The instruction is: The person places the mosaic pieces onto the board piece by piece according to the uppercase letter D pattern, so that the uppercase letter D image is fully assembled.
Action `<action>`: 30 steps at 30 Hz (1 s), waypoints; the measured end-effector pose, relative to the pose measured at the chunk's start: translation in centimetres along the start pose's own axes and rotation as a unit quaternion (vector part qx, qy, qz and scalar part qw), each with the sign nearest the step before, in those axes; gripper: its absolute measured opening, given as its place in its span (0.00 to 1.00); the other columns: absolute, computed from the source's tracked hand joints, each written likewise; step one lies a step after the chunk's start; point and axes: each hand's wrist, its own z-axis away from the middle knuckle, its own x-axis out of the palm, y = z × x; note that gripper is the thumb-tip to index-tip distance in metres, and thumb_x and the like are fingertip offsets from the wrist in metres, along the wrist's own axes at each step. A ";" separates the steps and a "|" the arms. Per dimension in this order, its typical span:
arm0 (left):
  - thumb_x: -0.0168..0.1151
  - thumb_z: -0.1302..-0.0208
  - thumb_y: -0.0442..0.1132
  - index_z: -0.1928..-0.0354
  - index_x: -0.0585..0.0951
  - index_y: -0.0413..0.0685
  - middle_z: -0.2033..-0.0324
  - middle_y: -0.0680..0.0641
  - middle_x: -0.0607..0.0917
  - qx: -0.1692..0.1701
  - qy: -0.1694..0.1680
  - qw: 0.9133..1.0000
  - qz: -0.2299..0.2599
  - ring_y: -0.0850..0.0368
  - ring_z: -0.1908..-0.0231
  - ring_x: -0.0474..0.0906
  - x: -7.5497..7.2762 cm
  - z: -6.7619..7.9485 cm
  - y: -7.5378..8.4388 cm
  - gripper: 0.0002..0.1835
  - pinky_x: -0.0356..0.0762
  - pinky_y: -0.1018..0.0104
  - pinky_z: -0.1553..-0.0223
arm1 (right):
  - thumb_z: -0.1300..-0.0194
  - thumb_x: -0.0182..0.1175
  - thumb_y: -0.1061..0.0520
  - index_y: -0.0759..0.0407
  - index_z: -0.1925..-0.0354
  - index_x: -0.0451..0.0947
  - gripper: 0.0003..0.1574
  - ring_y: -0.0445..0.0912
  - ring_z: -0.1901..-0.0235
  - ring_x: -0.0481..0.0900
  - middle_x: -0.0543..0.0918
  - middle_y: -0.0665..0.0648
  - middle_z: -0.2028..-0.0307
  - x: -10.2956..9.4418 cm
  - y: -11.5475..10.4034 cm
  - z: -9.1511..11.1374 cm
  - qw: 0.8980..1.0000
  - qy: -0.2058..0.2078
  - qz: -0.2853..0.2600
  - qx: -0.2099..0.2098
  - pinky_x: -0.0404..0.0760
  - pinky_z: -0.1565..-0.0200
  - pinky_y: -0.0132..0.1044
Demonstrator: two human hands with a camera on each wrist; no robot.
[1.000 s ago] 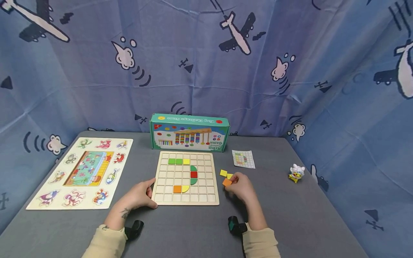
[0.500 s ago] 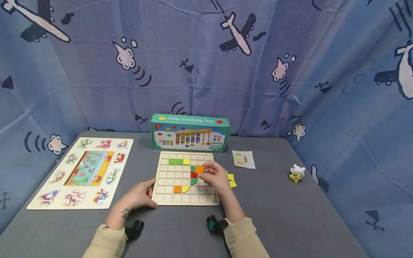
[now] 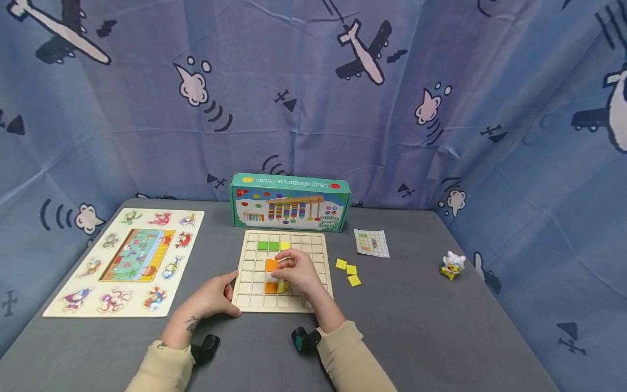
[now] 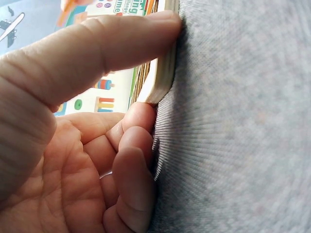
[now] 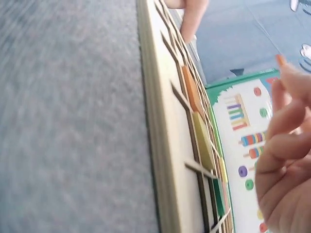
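Observation:
My right hand [image 3: 300,272] pinches an orange square tile [image 3: 271,265] between thumb and fingertips, over the middle of the wooden grid board [image 3: 249,305]. In the right wrist view that tile [image 5: 280,60] shows raised above the board. My left hand [image 3: 214,296] holds the board's near left corner, thumb [image 4: 155,26] on its front edge and fingers curled at its side. Set in the grid are two green squares [image 3: 268,245], a yellow square [image 3: 285,246], another orange square [image 3: 271,288] and a yellow quarter-round piece [image 3: 282,286]. My right hand hides the red and green pieces in the head view.
Several yellow square tiles [image 3: 351,270] lie right of the board. Beyond them is a small pattern card [image 3: 372,243]. A green game box [image 3: 291,202] stands behind the board, an animal picture board [image 3: 112,288] lies left, and a small figurine [image 3: 453,265] stands far right.
My right hand has picked up the orange tile from the pile at right and carried it left over the board. The left hand stays at the board's corner.

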 end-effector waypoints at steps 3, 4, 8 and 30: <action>0.74 0.71 0.29 0.35 0.61 0.31 0.81 0.49 0.71 -0.001 -0.001 1.000 -0.001 0.58 0.81 0.63 0.0 0.0 0.0 0.53 0.59 0.68 0.79 | 0.54 0.68 0.69 0.66 0.62 0.76 0.18 0.40 0.80 0.71 0.76 0.50 0.80 0.7 -0.2 0.0 0.998 -0.011 0.063 0.014 0.68 0.78 0.30; 0.74 0.71 0.29 0.35 0.61 0.31 0.81 0.49 0.71 -0.003 0.000 1.000 0.000 0.58 0.81 0.63 0.0 0.0 0.0 0.53 0.59 0.68 0.79 | 0.55 0.68 0.69 0.65 0.63 0.77 0.17 0.40 0.80 0.70 0.75 0.50 0.80 0.9 -0.3 0.0 0.996 -0.014 0.085 0.019 0.68 0.78 0.30; 0.74 0.71 0.29 0.34 0.61 0.31 0.81 0.49 0.71 -0.002 -0.001 1.000 0.002 0.58 0.81 0.63 0.0 0.0 0.0 0.53 0.59 0.68 0.79 | 0.58 0.70 0.68 0.62 0.68 0.77 0.16 0.42 0.81 0.68 0.74 0.51 0.80 1.9 -0.5 0.1 0.983 -0.022 0.179 0.034 0.67 0.79 0.31; 0.74 0.72 0.29 0.35 0.62 0.31 0.81 0.50 0.70 0.007 0.002 1.000 -0.003 0.59 0.81 0.63 -0.1 0.1 -0.1 0.53 0.57 0.70 0.79 | 0.61 0.74 0.60 0.55 0.78 0.76 0.15 0.45 0.80 0.69 0.74 0.49 0.79 4.6 -1.3 0.3 0.919 -0.010 0.387 0.070 0.65 0.78 0.34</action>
